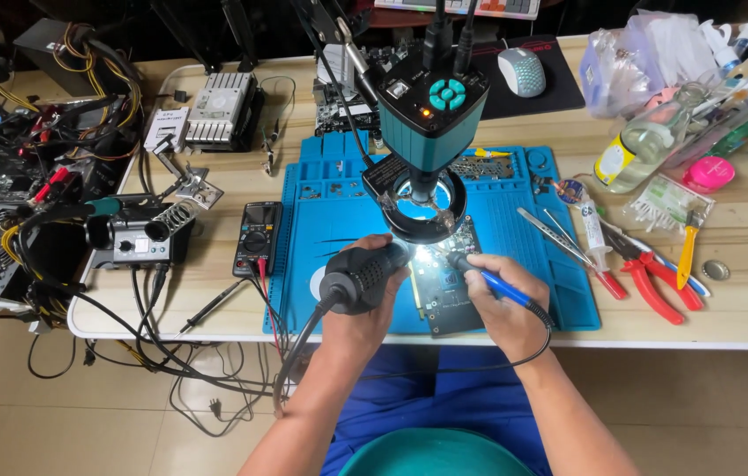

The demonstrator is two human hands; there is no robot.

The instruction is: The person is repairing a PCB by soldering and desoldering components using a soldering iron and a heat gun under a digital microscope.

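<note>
My left hand (358, 313) grips a black hot-air wand (362, 273), its nozzle aimed right at a dark circuit board (444, 291). My right hand (502, 304) holds a blue-handled soldering iron (497, 284) like a pen, tip touching the board's lit upper part. The board lies on a blue work mat (330, 194) under a teal microscope camera (431, 101) with a glowing ring light (422, 207). Black cords run from both tools down past the table edge.
A multimeter (256, 238) and a soldering station (132, 236) stand left of the mat. Tweezers (555, 234), red-handled pliers (647, 278) and a yellow-handled tool (687, 247) lie to the right. Bottles and bags crowd the back right; cables and electronics fill the left.
</note>
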